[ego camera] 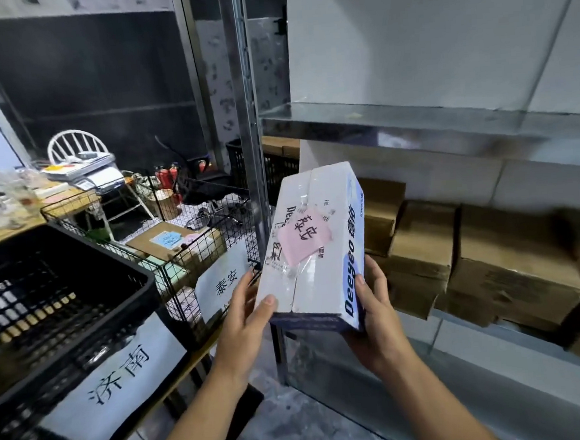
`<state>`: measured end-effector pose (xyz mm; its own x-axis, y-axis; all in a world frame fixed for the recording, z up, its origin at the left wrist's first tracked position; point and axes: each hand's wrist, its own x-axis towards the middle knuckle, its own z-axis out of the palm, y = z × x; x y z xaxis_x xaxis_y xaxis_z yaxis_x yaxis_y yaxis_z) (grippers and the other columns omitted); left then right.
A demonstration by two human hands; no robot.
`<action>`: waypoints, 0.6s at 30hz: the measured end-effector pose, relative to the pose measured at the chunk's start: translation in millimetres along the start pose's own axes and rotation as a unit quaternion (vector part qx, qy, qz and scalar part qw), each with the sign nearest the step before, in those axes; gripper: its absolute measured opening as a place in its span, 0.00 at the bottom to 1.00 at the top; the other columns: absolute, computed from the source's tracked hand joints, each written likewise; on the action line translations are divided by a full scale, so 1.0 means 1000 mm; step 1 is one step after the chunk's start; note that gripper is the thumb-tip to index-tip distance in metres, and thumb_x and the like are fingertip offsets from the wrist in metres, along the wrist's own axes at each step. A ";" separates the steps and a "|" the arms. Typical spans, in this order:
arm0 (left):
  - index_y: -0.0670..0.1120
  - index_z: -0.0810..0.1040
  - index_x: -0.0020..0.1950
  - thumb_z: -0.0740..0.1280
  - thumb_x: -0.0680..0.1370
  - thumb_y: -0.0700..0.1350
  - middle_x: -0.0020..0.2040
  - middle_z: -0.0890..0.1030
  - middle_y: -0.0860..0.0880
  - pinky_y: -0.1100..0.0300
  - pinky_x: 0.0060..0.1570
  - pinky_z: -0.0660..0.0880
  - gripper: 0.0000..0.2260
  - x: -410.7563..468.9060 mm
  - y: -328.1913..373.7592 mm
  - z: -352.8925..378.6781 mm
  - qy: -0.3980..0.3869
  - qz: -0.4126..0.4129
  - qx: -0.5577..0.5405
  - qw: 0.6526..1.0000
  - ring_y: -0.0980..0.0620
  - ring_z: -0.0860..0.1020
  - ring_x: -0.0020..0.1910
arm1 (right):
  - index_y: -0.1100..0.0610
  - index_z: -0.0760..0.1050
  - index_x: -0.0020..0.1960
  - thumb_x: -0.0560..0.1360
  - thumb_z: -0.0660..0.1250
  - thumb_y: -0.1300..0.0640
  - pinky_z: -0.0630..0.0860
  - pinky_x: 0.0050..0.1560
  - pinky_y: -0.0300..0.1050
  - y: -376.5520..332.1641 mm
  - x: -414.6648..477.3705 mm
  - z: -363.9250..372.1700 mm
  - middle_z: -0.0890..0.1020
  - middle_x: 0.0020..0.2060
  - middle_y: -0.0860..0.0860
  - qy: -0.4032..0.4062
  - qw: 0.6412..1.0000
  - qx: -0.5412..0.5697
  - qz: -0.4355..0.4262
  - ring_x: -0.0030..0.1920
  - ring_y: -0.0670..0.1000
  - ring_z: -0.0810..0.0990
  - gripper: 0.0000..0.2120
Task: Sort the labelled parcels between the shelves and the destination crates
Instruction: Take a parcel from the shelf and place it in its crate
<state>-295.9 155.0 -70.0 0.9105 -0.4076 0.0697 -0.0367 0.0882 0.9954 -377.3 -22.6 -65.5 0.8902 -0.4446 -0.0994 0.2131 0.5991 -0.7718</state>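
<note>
At the far left stands a black crate (63,287) with a paper sign (121,379) on its front. Just beside it is a wire basket (185,258) with a second sign (224,286) and a brown box already inside. The two sit close together, so a hasty drop could send the parcel to the wrong one.

The left hand (247,312) grips the near left corner of the white parcel (318,252), thumb on the top face and fingers underneath. The parcel is in the air between the basket and the shelves, tilted with its far end raised. Its pink label (303,239) is crumpled under tape and the handwriting lies sideways to the view, so I judge a misread to be the main risk.

The right hand (374,320) curls round the near right edge, thumb on the blue side. Both grips sit at the near end only, so the far end could dip or slip as the parcel swings across. It could also knock the steel shelf post (253,153) just behind it. Brown cartons (456,259) fill the shelf (412,122) on the right.
</note>
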 end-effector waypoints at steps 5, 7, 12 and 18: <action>0.62 0.70 0.69 0.71 0.74 0.49 0.66 0.79 0.56 0.41 0.68 0.71 0.25 -0.004 0.002 0.001 -0.022 0.003 -0.073 0.997 0.50 0.77 0.65 | 0.40 0.65 0.70 0.78 0.64 0.54 0.84 0.42 0.53 0.007 0.002 -0.001 0.85 0.57 0.54 -0.048 0.998 -0.008 0.031 0.48 0.54 0.86 0.23; 0.60 0.69 0.71 0.70 0.73 0.46 0.64 0.80 0.54 0.41 0.67 0.72 0.27 -0.004 0.007 -0.004 -0.015 0.003 -0.073 0.997 0.47 0.78 0.64 | 0.40 0.67 0.69 0.78 0.66 0.55 0.83 0.47 0.57 0.006 0.007 -0.004 0.83 0.61 0.56 -0.055 0.997 -0.044 0.039 0.53 0.56 0.85 0.22; 0.65 0.74 0.66 0.77 0.72 0.48 0.63 0.81 0.53 0.43 0.62 0.75 0.26 0.006 0.016 -0.035 -0.005 0.026 -0.072 0.997 0.44 0.78 0.63 | 0.46 0.71 0.68 0.81 0.67 0.59 0.83 0.50 0.49 -0.003 0.028 0.012 0.78 0.66 0.50 -0.053 0.983 -0.175 -0.035 0.56 0.47 0.84 0.18; 0.60 0.79 0.63 0.79 0.65 0.56 0.62 0.82 0.52 0.46 0.62 0.75 0.27 0.024 0.044 -0.091 0.071 0.067 -0.015 0.995 0.48 0.80 0.61 | 0.33 0.59 0.72 0.70 0.76 0.44 0.80 0.61 0.60 -0.032 0.071 0.070 0.74 0.66 0.49 -0.062 0.976 -0.177 -0.109 0.65 0.55 0.79 0.38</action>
<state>-238.0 232.2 -30.2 0.9471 -0.2588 0.1898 -0.1513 0.1616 0.9752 -292.7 -26.8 -3.9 0.8857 -0.4384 0.1525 0.2709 0.2213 -0.9368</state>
